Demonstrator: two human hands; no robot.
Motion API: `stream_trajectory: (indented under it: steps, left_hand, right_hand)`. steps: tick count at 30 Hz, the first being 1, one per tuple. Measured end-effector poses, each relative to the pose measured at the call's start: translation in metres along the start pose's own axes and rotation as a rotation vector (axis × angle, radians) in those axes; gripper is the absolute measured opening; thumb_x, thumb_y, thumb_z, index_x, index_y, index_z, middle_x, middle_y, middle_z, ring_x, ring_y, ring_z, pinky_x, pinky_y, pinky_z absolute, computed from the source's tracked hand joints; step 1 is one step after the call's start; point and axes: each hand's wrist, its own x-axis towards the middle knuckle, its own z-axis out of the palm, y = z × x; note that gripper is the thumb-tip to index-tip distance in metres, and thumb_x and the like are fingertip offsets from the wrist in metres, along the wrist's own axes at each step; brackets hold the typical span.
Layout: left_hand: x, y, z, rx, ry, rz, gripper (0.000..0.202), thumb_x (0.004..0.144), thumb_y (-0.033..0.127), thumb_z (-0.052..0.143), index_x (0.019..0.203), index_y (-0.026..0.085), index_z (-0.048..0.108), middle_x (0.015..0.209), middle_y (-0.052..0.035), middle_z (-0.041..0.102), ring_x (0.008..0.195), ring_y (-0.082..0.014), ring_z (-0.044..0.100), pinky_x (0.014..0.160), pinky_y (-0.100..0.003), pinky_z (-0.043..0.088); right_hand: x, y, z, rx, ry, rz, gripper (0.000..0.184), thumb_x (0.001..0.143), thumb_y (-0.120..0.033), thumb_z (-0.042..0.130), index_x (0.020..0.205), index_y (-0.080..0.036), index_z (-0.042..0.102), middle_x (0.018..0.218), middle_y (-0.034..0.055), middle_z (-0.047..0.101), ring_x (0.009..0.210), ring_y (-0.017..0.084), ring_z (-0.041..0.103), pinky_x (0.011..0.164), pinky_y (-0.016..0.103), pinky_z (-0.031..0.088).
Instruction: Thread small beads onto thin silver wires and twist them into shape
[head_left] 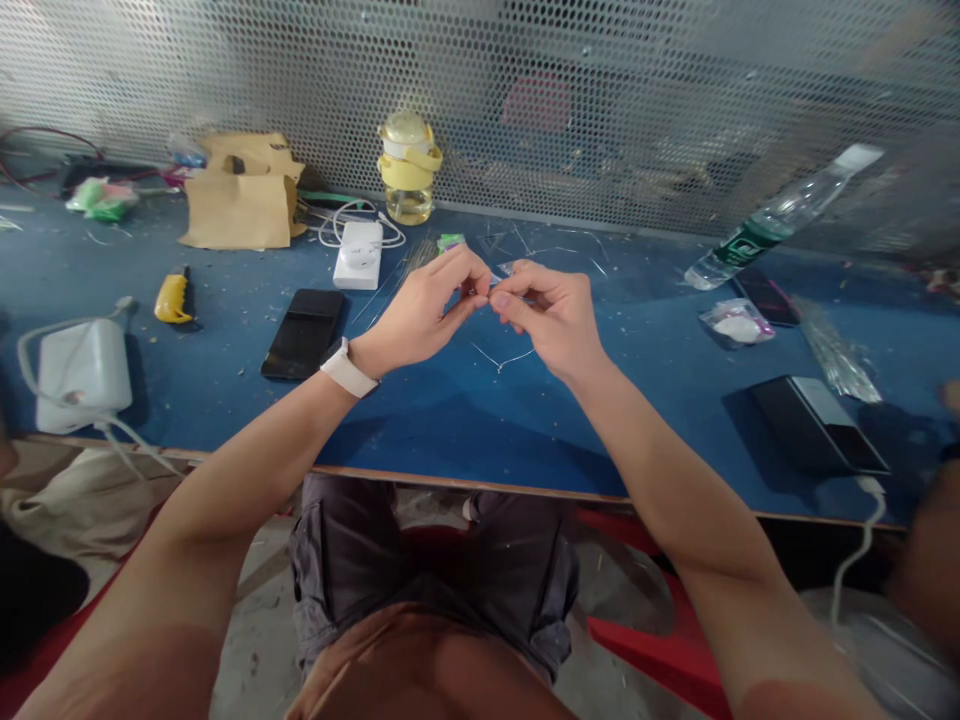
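My left hand (442, 300) and my right hand (547, 310) meet above the middle of the blue table. Thumb and fingertips of each are pinched together, almost touching the other hand's. What lies between them is too small to make out. Just below the fingers, a thin bent wire (500, 368) shows in a shallow V; I cannot tell whether it lies on the table or hangs. Behind my left hand is a bundle of thin wires (421, 255), beside a small green packet (451, 242). More thin wire strands (525, 240) lie behind my right hand.
Left of my hands are a black phone (304, 333), a white power bank (358, 255), a yellow cutter (173, 298) and a yellow-lidded bottle (409, 170). A water bottle (780, 220) leans on the perforated metal screen (600, 110); a dark box-shaped device (817, 425) sits right.
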Motion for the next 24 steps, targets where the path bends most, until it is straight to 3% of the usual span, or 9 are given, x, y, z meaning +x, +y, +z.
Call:
stream_trajectory:
  steps: [9, 16, 24]
  left_hand:
    - [-0.001, 0.000, 0.001, 0.012, 0.008, -0.007, 0.022, 0.119, 0.043, 0.054, 0.107, 0.026, 0.060, 0.104, -0.0067, 0.070, 0.094, -0.0210, 0.069, 0.084, -0.040, 0.061]
    - [-0.001, -0.001, 0.002, 0.032, 0.020, -0.038, 0.013, 0.118, 0.037, 0.056, 0.110, 0.027, 0.061, 0.106, -0.0050, 0.071, 0.093, -0.0187, 0.069, 0.083, -0.036, 0.058]
    - [-0.006, -0.005, 0.007, 0.242, 0.048, 0.001, 0.018, 0.119, 0.034, 0.052, 0.109, 0.026, 0.064, 0.112, -0.0064, 0.077, 0.107, -0.0226, 0.074, 0.092, -0.041, 0.058]
  right_hand:
    - [0.000, 0.005, 0.002, 0.076, 0.015, -0.004, 0.039, 0.093, -0.064, 0.090, 0.086, -0.026, 0.086, 0.067, -0.0022, 0.065, 0.063, 0.013, 0.056, 0.062, 0.032, 0.049]
    - [-0.004, -0.006, 0.002, -0.201, 0.086, -0.167, 0.033, 0.103, -0.059, 0.081, 0.094, -0.028, 0.087, 0.086, 0.0023, 0.078, 0.080, 0.018, 0.067, 0.071, 0.035, 0.055]
    - [-0.007, -0.002, 0.006, -0.344, 0.103, -0.221, 0.037, 0.109, -0.058, 0.070, 0.099, -0.025, 0.082, 0.092, 0.0038, 0.080, 0.071, 0.017, 0.066, 0.076, 0.039, 0.059]
